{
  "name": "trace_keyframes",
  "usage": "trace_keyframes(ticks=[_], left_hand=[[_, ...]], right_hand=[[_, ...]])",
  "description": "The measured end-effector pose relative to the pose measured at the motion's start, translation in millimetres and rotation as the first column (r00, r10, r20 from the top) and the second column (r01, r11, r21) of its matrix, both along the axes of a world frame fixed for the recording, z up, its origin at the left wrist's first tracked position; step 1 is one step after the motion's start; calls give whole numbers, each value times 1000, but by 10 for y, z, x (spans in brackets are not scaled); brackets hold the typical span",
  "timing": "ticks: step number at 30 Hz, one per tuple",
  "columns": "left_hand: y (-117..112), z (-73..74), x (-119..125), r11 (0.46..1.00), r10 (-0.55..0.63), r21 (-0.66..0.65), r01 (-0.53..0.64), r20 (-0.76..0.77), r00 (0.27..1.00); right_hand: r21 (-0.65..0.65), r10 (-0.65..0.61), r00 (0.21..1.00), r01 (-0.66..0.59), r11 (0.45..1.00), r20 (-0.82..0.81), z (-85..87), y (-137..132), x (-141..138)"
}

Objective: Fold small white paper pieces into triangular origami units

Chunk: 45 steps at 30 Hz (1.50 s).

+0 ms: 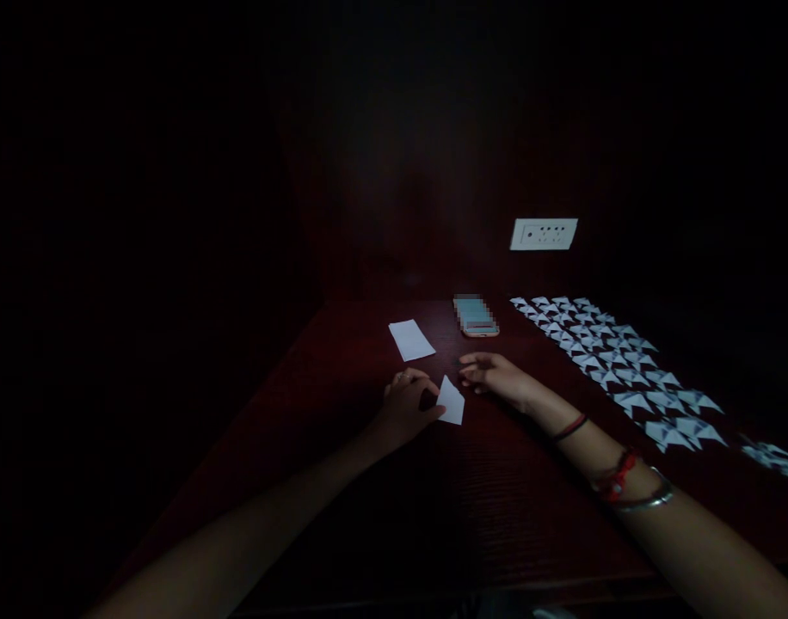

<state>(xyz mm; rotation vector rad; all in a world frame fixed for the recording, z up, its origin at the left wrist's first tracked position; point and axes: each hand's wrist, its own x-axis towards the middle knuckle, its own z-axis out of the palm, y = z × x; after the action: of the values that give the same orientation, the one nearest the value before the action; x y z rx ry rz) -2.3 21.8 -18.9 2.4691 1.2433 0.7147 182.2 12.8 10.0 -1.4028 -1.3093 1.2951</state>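
A small white piece of folded paper (451,402), pointed at its far end, is pinched at its left edge between the thumb and forefinger of my left hand (408,407). Just to the right of it, my right hand (494,378) hovers close to the table with its fingers loosely bent and apart, and nothing shows in them. A ring is on my left hand; a red cord and a silver bangle circle my right wrist and forearm. Beyond my left hand lies a stack of white paper sheets (411,340).
A phone (477,316) with a blurred screen lies behind my right hand on the dark red table (342,344). Several rows of folded white paper figures (600,348) cover the right side. A white socket plate (544,234) is on the back wall.
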Motion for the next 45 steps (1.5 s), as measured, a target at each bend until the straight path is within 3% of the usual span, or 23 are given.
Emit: trace_keyframes(ticks=[2, 5, 9, 13, 17, 25, 31, 37, 39, 42, 45], left_hand=[[0, -6, 2, 1000, 3, 9, -3, -8, 1000], [-1, -25, 1, 999, 10, 33, -10, -21, 1000], [-4, -45, -3, 999, 12, 46, -11, -26, 1000], [-10, -34, -1, 999, 0, 50, 0, -4, 1000], [-15, -15, 2, 999, -19, 27, 19, 22, 1000], [5, -49, 12, 998, 15, 60, -18, 55, 998], [0, -27, 16, 999, 6, 34, -8, 56, 998], [12, -23, 15, 1000, -7, 20, 5, 60, 998], [13, -28, 13, 999, 14, 31, -16, 65, 998], [0, -22, 15, 999, 22, 37, -24, 53, 998], [-18, -9, 20, 999, 18, 29, -19, 26, 999]], right_hand=[[-86, -51, 988, 38, 996, -148, 44, -25, -14], [-181, -52, 946, -8, 983, -321, 71, -45, -23], [-174, 12, 911, -91, 981, -411, 29, -42, -29], [-110, 62, 968, -91, 990, -242, -28, -22, -55], [15, -29, 999, 29, 999, -19, -45, -4, -59], [-159, 94, 981, -121, 980, -169, 9, -60, -55], [29, 34, 999, -34, 999, 8, -59, -26, -62], [83, 138, 980, -150, 985, 141, -109, 7, -36], [212, 135, 937, -210, 954, 321, -124, 26, -4], [416, 97, 802, -405, 814, 590, -141, 63, 60], [407, 142, 680, -578, 707, 720, -133, 85, 111]])
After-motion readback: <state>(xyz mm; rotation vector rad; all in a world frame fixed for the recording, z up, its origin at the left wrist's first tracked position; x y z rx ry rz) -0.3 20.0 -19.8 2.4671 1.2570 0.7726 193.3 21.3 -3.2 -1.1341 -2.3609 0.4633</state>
